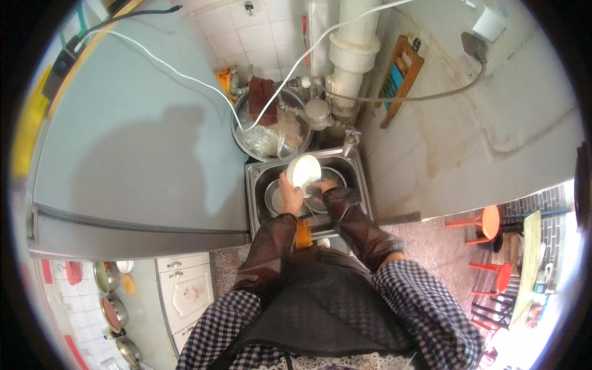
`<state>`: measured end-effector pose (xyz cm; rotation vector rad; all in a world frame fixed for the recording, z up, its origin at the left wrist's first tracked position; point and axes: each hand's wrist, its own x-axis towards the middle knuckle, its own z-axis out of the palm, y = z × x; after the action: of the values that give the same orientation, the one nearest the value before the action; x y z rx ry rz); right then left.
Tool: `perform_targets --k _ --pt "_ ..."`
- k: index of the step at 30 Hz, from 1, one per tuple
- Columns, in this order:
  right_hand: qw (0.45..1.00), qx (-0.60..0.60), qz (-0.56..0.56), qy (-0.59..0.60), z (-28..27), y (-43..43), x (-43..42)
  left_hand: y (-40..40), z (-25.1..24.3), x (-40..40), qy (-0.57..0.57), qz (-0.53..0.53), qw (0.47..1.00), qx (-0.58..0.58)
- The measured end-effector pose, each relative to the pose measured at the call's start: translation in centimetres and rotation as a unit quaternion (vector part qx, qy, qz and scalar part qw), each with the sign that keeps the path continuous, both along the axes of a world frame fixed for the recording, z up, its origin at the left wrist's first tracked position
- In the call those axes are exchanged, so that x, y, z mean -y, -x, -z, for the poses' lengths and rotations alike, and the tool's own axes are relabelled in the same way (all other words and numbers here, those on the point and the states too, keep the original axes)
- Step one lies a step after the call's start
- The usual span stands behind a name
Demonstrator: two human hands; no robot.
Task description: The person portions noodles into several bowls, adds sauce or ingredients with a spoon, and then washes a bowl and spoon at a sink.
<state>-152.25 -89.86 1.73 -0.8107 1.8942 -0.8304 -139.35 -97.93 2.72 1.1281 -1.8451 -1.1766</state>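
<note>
My left hand (291, 196) grips a white bowl (303, 172) by its side, tilted above the stainless steel sink (252, 185). Close to the bowl's lower right rim is my right hand (325, 187), with blurred fingers. Something dark shows at those fingertips, too unclear to name or to tell if it is held. Below the hands, a metal basin (273, 198) sits in the left of the sink. A second round metal basin (341, 178) lies on the right, partly covered by my right hand and sleeve. The metal tap (351, 139) stands at the sink's back right corner.
Behind the sink stands a large metal basin (238, 138) holding plastic bags, with a dark red cloth (262, 99) above. A white cable (296, 69) hangs across. A refrigerator (138, 138) borders the left, a wall (444, 152) the right. Orange stools (490, 222) stand farther right.
</note>
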Motion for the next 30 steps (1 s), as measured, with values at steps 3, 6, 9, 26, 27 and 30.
perform_targets --k 3,6,9,26,27,30 --pt "0.987 0.027 0.159 -0.03 3.5 4.0 -1.3 2.7 -1.3 -2.6 -0.06 0.071 0.995 -0.034" --pt "0.968 -0.232 -0.037 0.088 -0.4 4.7 0.5 0.5 -1.9 0.1 -0.222 0.137 0.965 0.016" --pt "0.8 -0.515 -0.184 0.246 -5.8 2.6 1.3 0.5 -3.9 0.1 -0.347 0.227 0.909 0.038" --pt "0.86 -0.352 -0.046 0.367 -5.0 -4.7 -4.6 -2.3 9.3 -0.6 -0.366 0.184 0.879 -0.245" --pt "0.839 -0.381 -0.101 0.374 -5.2 -4.4 -4.9 -1.7 9.3 -1.2 -0.356 0.233 0.877 -0.224" --pt "0.849 -0.38 -0.035 0.366 -7.3 -3.3 -3.0 -1.8 8.4 -2.0 -0.562 0.172 0.739 -0.329"
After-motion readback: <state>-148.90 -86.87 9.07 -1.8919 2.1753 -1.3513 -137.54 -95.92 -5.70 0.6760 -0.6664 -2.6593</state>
